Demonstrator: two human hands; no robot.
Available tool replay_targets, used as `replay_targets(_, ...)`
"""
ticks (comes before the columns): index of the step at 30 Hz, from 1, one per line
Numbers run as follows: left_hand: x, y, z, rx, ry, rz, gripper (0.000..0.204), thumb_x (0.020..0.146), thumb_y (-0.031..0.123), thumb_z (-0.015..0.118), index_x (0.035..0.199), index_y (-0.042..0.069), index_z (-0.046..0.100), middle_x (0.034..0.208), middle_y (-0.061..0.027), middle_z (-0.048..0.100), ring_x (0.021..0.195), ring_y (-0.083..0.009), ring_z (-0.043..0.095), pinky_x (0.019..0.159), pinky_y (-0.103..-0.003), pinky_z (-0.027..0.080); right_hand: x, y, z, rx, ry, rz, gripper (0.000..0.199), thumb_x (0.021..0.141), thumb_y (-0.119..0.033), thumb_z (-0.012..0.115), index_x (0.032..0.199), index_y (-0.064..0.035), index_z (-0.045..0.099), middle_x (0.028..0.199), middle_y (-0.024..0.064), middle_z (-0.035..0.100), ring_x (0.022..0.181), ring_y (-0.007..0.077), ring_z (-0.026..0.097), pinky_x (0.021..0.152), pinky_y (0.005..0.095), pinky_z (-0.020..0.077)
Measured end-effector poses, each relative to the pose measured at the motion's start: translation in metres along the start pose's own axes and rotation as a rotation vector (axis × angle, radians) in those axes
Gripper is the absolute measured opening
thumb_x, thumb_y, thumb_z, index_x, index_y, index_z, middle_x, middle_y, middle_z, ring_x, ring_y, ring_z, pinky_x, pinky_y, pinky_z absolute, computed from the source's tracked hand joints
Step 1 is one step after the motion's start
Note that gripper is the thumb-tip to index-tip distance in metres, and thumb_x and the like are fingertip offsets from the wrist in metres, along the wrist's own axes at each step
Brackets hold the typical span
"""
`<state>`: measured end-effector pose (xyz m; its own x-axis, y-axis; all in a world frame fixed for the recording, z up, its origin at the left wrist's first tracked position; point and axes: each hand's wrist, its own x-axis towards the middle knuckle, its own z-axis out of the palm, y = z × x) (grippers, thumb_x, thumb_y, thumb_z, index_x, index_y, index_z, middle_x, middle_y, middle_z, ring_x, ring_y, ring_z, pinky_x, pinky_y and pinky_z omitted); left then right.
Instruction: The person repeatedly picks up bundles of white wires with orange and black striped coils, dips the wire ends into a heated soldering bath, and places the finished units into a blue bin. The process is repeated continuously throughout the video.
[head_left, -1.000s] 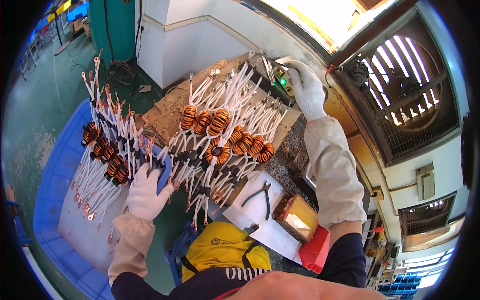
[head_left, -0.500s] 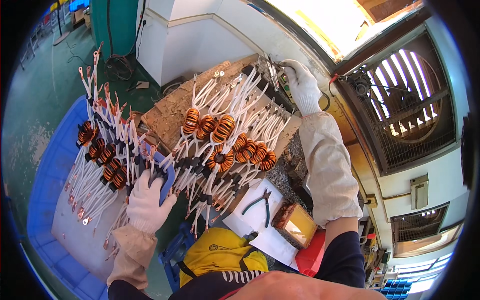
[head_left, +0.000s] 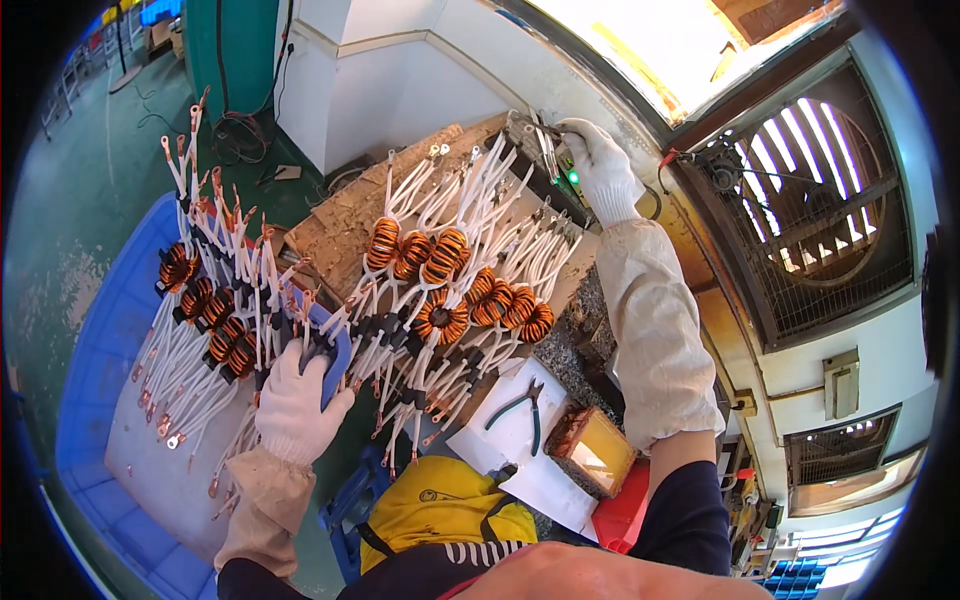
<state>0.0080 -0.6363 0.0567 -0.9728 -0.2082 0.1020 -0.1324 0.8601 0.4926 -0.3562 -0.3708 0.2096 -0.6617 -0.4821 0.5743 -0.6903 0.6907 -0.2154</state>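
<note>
My left hand [head_left: 297, 410], in a white glove, rests at the near rim of a blue plastic bin [head_left: 90, 420], its thumb spread from the fingers; it touches the rim and wires there. Copper-wound ring coils [head_left: 215, 310] with white leads and copper lugs hang over this bin. My gloved right hand [head_left: 597, 170] is at the far end of a dark box [head_left: 548, 180] with lit green lights, beside metal prongs [head_left: 546, 145]. Its fingers are curled; what they hold is hidden. More ring coils [head_left: 440, 315] with white leads lie between my hands.
The coils lie on a worn wooden bench [head_left: 330, 225]. Cutting pliers [head_left: 520, 410] lie on white paper [head_left: 480, 445], near a block with a yellowish top [head_left: 598, 455]. A yellow cloth bag [head_left: 450, 500] and a red object [head_left: 620, 515] are close to my body. A caged fan [head_left: 815, 190] is at right.
Green lights have come on at the dark box by my right hand. Both hands stay in nearly the same places, and the coils have not visibly moved.
</note>
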Motion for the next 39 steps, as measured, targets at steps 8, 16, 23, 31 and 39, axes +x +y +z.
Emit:
replay_targets(8, 0.009, 0.025, -0.018, -0.193, 0.287, 0.308, 0.053, 0.074, 0.014, 0.077, 0.121, 0.004, 0.056, 0.126, -0.0181, 0.053, 0.113, -0.0387, 0.053, 0.096, -0.044, 0.044, -0.006, -0.017, 0.007, 0.073, -0.092, 0.002, 0.019, 0.093, -0.017, 0.057, 0.11, -0.0107, 0.064, 0.104, 0.0124, 0.067, 0.094, 0.0302, 0.064, 0.082, 0.0349, 0.0509)
replay_targets(16, 0.139, 0.111, 0.107, -0.354, 0.654, 0.079, 0.063, 0.08, 0.026, 0.074, 0.13, 0.0, 0.048, 0.134, -0.0233, 0.048, 0.123, -0.0367, 0.047, 0.105, -0.042, 0.037, -0.022, -0.028, -0.009, 0.143, -0.067, -0.067, 0.019, 0.094, -0.014, 0.057, 0.111, -0.0086, 0.064, 0.101, 0.0133, 0.067, 0.09, 0.0277, 0.066, 0.08, 0.033, 0.0514)
replay_targets(23, 0.203, 0.081, 0.114, -0.049, 0.167, -0.304, 0.071, 0.074, 0.055, 0.07, 0.119, 0.001, 0.061, 0.139, -0.0163, 0.044, 0.132, -0.0307, 0.037, 0.11, -0.039, 0.032, -0.049, -0.018, -0.051, 0.137, -0.04, -0.051, 0.019, 0.096, -0.014, 0.056, 0.113, -0.0072, 0.063, 0.099, 0.0123, 0.068, 0.089, 0.0233, 0.067, 0.078, 0.0316, 0.0512)
replay_targets(31, 0.192, 0.082, 0.148, -0.127, 0.66, -0.026, 0.058, 0.065, 0.039, 0.081, 0.1, -0.003, 0.06, 0.133, -0.0185, 0.043, 0.128, -0.0381, 0.038, 0.108, -0.046, 0.033, -0.057, -0.013, -0.048, 0.111, 0.017, -0.057, 0.019, 0.096, -0.016, 0.055, 0.112, -0.0085, 0.064, 0.097, 0.0123, 0.068, 0.087, 0.0253, 0.066, 0.077, 0.0316, 0.0509)
replay_targets(39, 0.182, 0.088, 0.158, -0.161, 0.761, 0.18, 0.048, 0.065, 0.025, 0.083, 0.095, 0.002, 0.054, 0.129, -0.0161, 0.046, 0.124, -0.0375, 0.044, 0.105, -0.045, 0.038, -0.045, -0.018, -0.052, 0.032, 0.168, -0.089, 0.02, 0.095, -0.017, 0.057, 0.112, -0.0115, 0.065, 0.1, 0.0119, 0.067, 0.089, 0.0285, 0.066, 0.078, 0.0334, 0.0511)
